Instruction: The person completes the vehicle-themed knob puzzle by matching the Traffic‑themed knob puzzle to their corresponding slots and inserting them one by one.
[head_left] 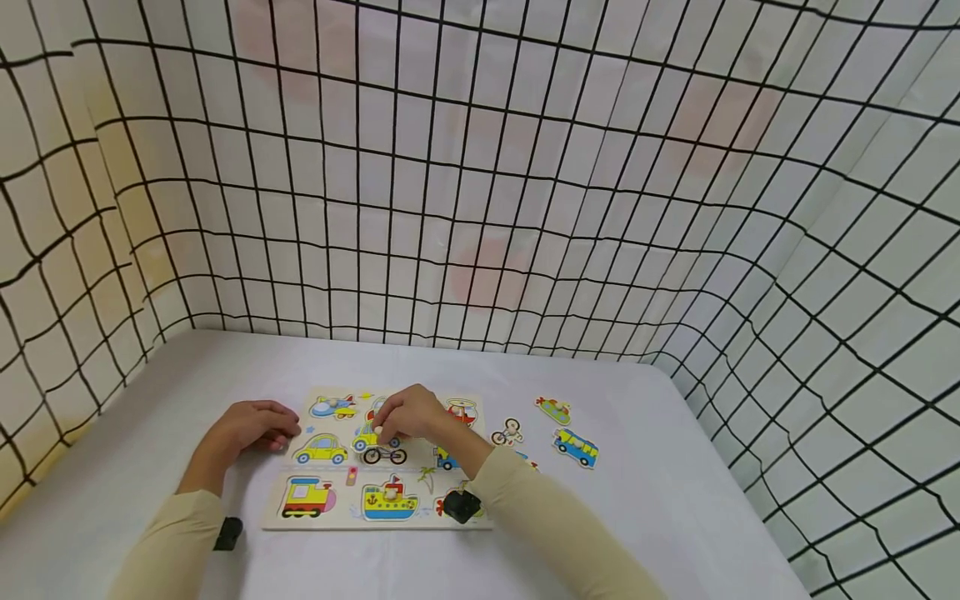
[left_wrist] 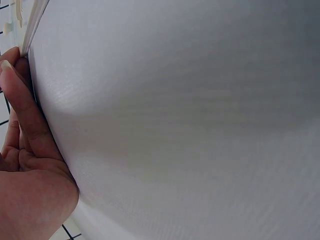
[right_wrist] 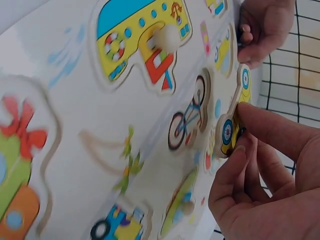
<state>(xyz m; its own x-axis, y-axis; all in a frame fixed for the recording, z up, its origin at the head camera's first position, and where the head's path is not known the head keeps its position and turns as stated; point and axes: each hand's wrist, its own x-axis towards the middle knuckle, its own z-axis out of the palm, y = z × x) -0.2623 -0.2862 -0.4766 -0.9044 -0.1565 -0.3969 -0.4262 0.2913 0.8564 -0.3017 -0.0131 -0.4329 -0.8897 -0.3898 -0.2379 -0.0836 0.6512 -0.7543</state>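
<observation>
My right hand [head_left: 412, 412] pinches a yellow car puzzle piece [right_wrist: 227, 131] between thumb and fingers. The piece is tilted above the wooden puzzle board [head_left: 352, 526], close to the bicycle picture [head_left: 384, 457]. My left hand [head_left: 255, 423] rests on the table at the board's left edge, fingers loosely curled and holding nothing. Beside it on the board are a yellow car picture [head_left: 321, 450] and a train picture [head_left: 306, 497]. A knobbed boat piece [head_left: 390, 502] sits in the lower row, and a plane piece [head_left: 330, 407] at the top left. My right forearm hides part of the board's right side.
To the right of the board lie a bicycle piece [head_left: 507, 432], a green submarine piece [head_left: 555, 410] and a blue and yellow bus piece [head_left: 576, 448]. Another piece [head_left: 528, 459] is partly hidden by the right sleeve. Black netting [head_left: 420, 208] surrounds the white table [head_left: 660, 500].
</observation>
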